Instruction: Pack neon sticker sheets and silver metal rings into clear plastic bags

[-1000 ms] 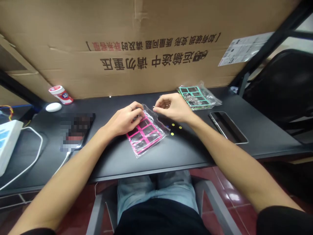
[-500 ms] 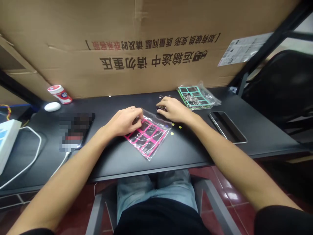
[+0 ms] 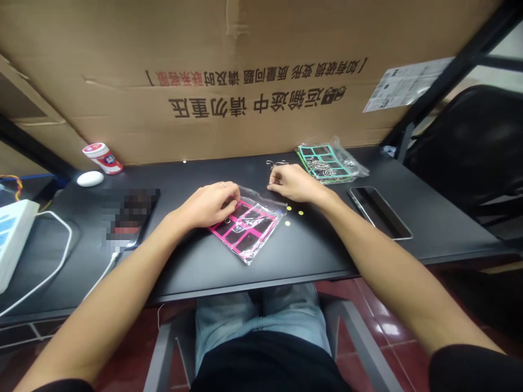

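A clear plastic bag [image 3: 255, 239] with a pink grid frame inside lies on the desk in front of me. My left hand [image 3: 218, 204] is closed on the bag's upper left corner, thumb and fingers together. A small ring shows within the bag near that hand. To the right, my right hand [image 3: 292, 182] has its fingertips pinched just above the desk; whatever they hold is too small to make out. Right behind those fingers lie thin metal hooks or rings [image 3: 278, 163]. Several yellow round dots [image 3: 289, 208] lie between the bag and my right wrist.
Bags with teal and green frames and metal pieces [image 3: 327, 163] lie at the back right, near a phone [image 3: 379, 211]. On the left are a red-white jar [image 3: 103, 158], a white oval object [image 3: 90, 178] and a cabled dark device [image 3: 133, 218]. Cardboard [image 3: 245, 130] stands behind.
My right hand has lifted slightly from the metal pieces, its fingers drawn into a pinch. My left hand stays on the bag, whose upper edge has shifted a little.
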Demonstrator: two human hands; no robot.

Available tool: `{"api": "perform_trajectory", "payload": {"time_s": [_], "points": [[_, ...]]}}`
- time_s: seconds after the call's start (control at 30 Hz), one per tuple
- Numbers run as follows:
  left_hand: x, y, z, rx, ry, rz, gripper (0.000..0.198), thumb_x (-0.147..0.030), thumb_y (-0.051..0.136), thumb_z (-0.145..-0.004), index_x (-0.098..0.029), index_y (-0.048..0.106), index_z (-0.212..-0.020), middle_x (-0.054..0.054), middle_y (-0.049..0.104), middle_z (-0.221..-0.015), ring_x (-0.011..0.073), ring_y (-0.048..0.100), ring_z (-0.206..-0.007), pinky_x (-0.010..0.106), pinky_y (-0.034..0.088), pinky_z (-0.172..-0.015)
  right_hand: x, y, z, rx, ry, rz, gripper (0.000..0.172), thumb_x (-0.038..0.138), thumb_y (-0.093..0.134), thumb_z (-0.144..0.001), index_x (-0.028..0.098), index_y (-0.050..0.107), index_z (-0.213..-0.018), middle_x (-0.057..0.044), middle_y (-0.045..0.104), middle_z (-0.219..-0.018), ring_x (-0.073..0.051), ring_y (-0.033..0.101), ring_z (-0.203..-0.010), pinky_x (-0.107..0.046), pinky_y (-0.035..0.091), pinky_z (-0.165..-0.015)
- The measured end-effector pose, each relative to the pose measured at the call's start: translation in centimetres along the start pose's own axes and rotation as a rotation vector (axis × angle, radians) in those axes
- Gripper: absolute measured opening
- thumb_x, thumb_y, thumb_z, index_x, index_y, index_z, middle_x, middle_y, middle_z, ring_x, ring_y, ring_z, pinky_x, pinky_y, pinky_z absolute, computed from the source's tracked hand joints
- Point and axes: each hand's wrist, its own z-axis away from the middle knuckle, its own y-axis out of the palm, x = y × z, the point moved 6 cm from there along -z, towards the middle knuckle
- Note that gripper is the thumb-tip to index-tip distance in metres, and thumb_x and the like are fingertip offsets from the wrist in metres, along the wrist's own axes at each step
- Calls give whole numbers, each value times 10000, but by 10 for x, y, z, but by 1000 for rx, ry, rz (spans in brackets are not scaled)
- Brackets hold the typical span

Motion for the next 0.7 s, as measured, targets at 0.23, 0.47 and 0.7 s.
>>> {"api": "perform_trajectory", "payload": {"time_s": [0.23, 0.47, 0.7], "points": [[-4, -3, 0, -45, 6, -86, 169, -331, 496, -1119, -249, 643, -1140, 65, 737, -1183, 236, 688, -1013, 366, 497, -793, 19, -12, 8, -193, 129, -586, 346, 472, 969, -802, 228, 750, -914, -76, 839, -827, -278, 816, -751, -409, 679, -714], [-9, -17, 1, -278, 102, -196, 202, -306, 521, -1135, -227, 705, -1157, 108, 726, -1250, 274, 648, -1127, 398, 536, -860, 54, -4, 11, -115, -5, -729, 202, 401, 904, -869, 231, 804, -913, -66, 842, -821, -281, 824, -749, -442, 699, -736], [-20, -19, 0, -263, 135, -279, 198, -285, 511, -1132, -204, 686, -1090, 112, 762, -1108, 287, 605, -962, 452, 451, -815, 63, -17, 15, -201, -137, -526, 106, 315, 817, -926, 216, 842, -956, -56, 876, -984, -252, 827, -905, -398, 658, -889]]}}
